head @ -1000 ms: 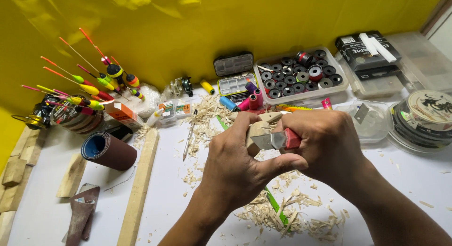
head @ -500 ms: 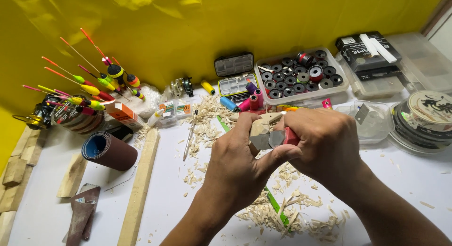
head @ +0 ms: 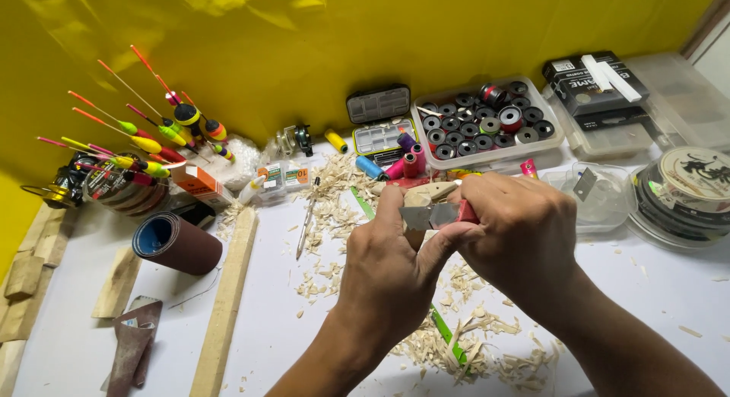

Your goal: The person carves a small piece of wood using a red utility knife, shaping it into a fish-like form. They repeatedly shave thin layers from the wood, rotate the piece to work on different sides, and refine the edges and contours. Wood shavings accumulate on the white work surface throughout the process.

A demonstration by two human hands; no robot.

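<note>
Hands meet at centre of frame: left hand (head: pixel 388 279) grips a small wood piece (head: pixel 427 193), right hand (head: pixel 521 241) closes on a red-handled blade (head: pixel 439 214), probably touching it. Left thumb sits close, so a slip could cut it.

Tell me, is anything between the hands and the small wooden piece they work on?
Nothing visible. The left hand grips the wooden piece directly, thumb beside the blade. The right hand presses the red-handled knife against it. Shavings lie on the table below, apart from the hands.
</note>
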